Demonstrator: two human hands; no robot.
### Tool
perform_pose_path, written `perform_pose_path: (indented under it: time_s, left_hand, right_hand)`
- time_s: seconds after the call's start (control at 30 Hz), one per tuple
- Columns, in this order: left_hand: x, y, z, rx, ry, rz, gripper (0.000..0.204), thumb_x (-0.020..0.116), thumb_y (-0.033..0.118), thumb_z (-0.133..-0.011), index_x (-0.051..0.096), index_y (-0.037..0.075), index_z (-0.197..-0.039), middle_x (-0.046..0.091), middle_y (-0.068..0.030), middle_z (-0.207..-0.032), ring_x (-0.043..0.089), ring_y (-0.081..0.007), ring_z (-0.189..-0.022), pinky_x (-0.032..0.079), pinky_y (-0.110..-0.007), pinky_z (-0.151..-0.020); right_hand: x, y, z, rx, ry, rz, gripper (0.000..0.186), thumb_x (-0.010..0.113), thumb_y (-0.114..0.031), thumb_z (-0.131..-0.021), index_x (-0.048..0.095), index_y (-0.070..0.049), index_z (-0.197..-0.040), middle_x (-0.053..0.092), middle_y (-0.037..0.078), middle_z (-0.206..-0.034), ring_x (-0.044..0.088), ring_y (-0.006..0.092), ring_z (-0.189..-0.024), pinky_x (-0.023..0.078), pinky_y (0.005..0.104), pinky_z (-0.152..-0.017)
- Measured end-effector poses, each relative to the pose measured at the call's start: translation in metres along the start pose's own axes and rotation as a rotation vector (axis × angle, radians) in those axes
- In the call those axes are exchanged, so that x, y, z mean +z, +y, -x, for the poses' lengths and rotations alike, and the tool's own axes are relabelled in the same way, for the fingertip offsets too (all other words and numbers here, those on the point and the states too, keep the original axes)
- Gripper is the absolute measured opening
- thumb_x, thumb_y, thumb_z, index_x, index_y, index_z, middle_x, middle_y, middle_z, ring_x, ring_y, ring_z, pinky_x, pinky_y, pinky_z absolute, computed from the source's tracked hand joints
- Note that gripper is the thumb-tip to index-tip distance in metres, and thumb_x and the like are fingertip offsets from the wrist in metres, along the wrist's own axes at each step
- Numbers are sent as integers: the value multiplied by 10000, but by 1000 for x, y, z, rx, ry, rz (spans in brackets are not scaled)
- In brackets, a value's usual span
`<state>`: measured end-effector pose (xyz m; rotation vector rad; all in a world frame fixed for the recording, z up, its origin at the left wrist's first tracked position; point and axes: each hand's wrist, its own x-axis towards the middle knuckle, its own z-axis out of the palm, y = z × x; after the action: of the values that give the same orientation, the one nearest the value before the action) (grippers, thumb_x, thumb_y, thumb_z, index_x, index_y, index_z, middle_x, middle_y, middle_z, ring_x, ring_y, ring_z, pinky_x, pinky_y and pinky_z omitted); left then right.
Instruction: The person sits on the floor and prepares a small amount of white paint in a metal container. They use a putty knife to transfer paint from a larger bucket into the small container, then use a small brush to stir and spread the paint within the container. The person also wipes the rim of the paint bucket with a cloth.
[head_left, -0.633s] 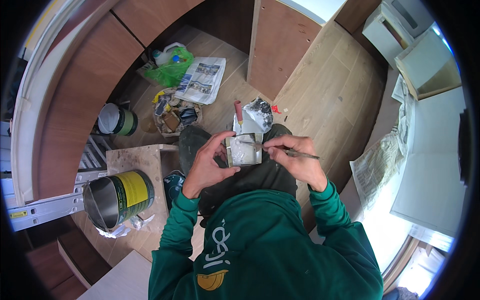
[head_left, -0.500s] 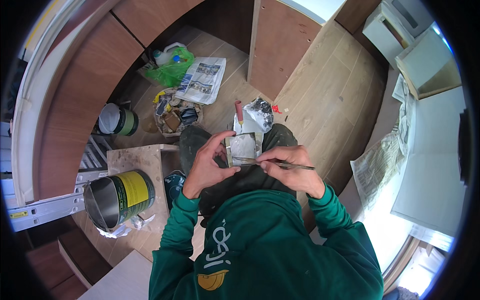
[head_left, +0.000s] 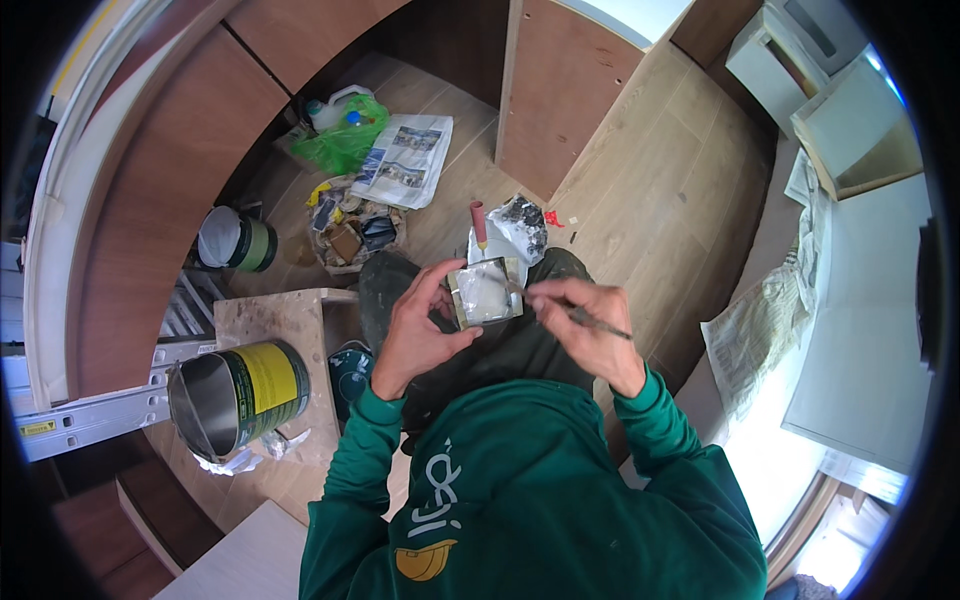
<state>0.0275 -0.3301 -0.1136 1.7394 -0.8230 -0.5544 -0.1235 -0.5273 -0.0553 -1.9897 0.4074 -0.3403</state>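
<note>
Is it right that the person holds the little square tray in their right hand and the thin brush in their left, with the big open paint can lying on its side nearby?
Not quite: the hands are swapped. In the head view the left hand holds the little square tray, and the right hand holds the thin brush. The big open paint can does lie on its side nearby.

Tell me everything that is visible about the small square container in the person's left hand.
The small square container looks like a shallow foil-lined tray with shiny, crumpled edges and a pale, whitish inside. The left hand holds it by its left side, tilted slightly, above the person's lap. The right hand brings a thin brush to its right edge; whether the tip touches the contents cannot be told.
</note>
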Motion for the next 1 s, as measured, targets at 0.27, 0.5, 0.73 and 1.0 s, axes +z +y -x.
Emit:
perform_pose_path:
  time_s: [0.27,0.5,0.73,1.0]
  left_hand:
    - [12,3,0,81,174,-105,826,889,-30,-628,572,37,-1388,620,-94,-1252,644,-104,-800,543,-250,-706]
    - [25,1,3,109,276,-143,828,909,8,-615,577,19,-1373,625,-119,-1241,651,-128,-755,555,-268,-688]
    - [27,-1,3,134,309,-177,837,913,16,-609,578,21,-1376,628,-124,-1249,654,-138,-747,554,-270,-688]
    - [30,2,3,93,289,-156,827,886,20,-629,551,22,-1385,612,-142,-1255,622,-191,-780,548,-314,-713]
  right_hand:
    - [5,-5,8,-27,94,9,126,717,-45,-875,737,19,-982,707,171,-787,718,280,-685,552,339,-627]
    - [8,-10,9,-97,60,64,111,698,-45,-900,737,7,-990,700,168,-756,707,285,-660,552,355,-612]
    - [13,-9,7,-150,29,45,113,700,-48,-909,728,17,-997,703,173,-763,713,312,-665,558,358,-618]
    - [19,-3,3,-153,44,3,127,707,-44,-910,734,24,-1013,712,179,-781,719,292,-664,559,347,-616]
